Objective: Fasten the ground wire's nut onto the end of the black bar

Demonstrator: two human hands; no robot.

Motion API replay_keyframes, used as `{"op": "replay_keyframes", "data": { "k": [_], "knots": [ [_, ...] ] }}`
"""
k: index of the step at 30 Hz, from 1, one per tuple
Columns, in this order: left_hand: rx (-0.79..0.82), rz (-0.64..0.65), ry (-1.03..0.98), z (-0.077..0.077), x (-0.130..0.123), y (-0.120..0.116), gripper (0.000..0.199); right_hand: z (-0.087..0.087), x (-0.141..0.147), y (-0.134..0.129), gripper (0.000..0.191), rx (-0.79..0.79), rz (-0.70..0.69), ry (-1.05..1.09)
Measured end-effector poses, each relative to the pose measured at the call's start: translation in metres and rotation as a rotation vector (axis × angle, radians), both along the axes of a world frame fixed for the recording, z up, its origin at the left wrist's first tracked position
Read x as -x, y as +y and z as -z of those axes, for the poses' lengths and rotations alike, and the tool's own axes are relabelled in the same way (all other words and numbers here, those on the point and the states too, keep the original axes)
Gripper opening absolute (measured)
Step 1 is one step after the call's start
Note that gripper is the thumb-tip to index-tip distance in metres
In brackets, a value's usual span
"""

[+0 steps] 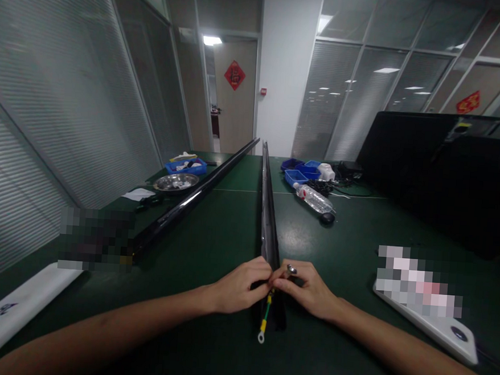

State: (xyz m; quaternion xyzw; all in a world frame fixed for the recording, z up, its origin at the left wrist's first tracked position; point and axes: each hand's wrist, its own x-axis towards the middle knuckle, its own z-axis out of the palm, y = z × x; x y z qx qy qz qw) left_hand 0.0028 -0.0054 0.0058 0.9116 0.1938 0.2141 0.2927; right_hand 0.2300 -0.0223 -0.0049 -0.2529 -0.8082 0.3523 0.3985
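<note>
A long black channel-shaped profile (267,211) runs away from me along the middle of the green table. Over its near end, my left hand (247,284) and my right hand (305,285) meet with fingertips pinched together. Both hands are closed on a short green-and-yellow wire (267,311), though its upper part is hidden by the fingers. The wire's lower end hangs toward me and carries a silver ring terminal (261,337). A ring sits on a finger of my right hand.
A second black profile (198,194) lies slanting to the left. Beyond it are a metal bowl (164,188) and a blue tray (197,170). At right are blue bins (294,178), a plastic bottle (315,200), dark monitors (410,164) and a white device (432,326). Another white device (22,314) stands left.
</note>
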Motion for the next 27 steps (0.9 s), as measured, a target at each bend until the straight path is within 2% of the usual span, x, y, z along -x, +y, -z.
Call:
{"op": "replay_keyframes", "data": {
  "k": [13, 27],
  "knots": [
    [-0.01, -0.038, -0.007, 0.0024, -0.0008, 0.0001, 0.022, -0.003, 0.0007, -0.0005, 0.028, -0.003, -0.013, 0.016],
    [0.012, -0.015, -0.004, -0.0024, -0.001, -0.0008, 0.021, -0.0021, -0.0002, -0.0015, 0.029, -0.027, -0.003, -0.009]
  ]
}}
